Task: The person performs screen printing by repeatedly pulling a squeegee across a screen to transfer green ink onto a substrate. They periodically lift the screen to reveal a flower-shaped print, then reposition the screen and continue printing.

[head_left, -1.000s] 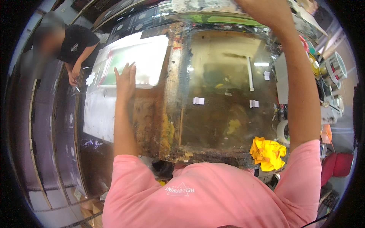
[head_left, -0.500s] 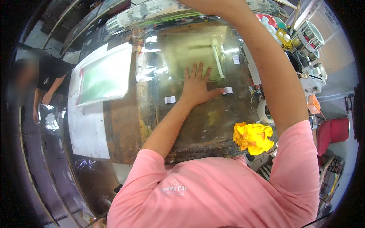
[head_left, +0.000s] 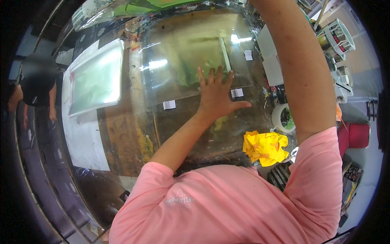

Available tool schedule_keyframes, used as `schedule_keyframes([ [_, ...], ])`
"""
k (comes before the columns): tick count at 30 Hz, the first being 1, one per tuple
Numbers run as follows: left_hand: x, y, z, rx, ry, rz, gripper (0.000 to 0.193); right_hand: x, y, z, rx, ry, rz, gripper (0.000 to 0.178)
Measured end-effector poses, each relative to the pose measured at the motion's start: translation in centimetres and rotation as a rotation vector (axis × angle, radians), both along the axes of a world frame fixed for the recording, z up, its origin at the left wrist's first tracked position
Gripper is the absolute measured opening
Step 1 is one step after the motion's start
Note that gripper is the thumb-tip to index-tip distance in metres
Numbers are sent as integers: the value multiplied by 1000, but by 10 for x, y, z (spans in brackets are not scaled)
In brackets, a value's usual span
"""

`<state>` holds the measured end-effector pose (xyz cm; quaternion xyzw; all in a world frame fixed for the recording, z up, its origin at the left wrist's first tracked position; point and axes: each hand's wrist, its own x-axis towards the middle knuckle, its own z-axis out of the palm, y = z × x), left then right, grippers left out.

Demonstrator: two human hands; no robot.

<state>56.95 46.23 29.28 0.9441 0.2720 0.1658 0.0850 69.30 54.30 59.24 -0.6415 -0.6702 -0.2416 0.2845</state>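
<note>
My left hand (head_left: 215, 95) rests with fingers spread at the near edge of a clear plastic sheet (head_left: 178, 53) on the dark, stained work board (head_left: 191, 138). A narrow white strip (head_left: 225, 55) lies just beyond its fingertips. Three small folded white tabs sit on the board: one tab (head_left: 237, 93) close to my thumb, another tab (head_left: 169, 105) left of the wrist, and a third tab (head_left: 248, 55) farther right. My right arm (head_left: 300, 65) reaches up past the far edge of the picture, so that hand is hidden. Across the far side runs a green, paint-marked panel (head_left: 162, 6).
A stack of clear plastic sheets (head_left: 97, 79) lies on white paper (head_left: 87, 142) at left. At right are a crumpled yellow cloth (head_left: 266, 147), a tape roll (head_left: 280, 118) and cans (head_left: 337, 38). A co-worker (head_left: 36, 87) stands at far left; a red chair (head_left: 358, 135) is at right.
The right hand has gone farther out of the top of the picture. My left hand has shifted slightly nearer and right over the board, thumb off the tab. The co-worker stands more upright.
</note>
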Motion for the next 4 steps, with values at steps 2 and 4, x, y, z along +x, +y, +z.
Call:
schedule_keyframes([
  [2,0,-1,-1,14,-9,-11,122,7,6,-4,25,-37,-3,63],
  [4,0,-1,-5,33,-52,-21,121,7,9,-6,30,-46,-27,63],
])
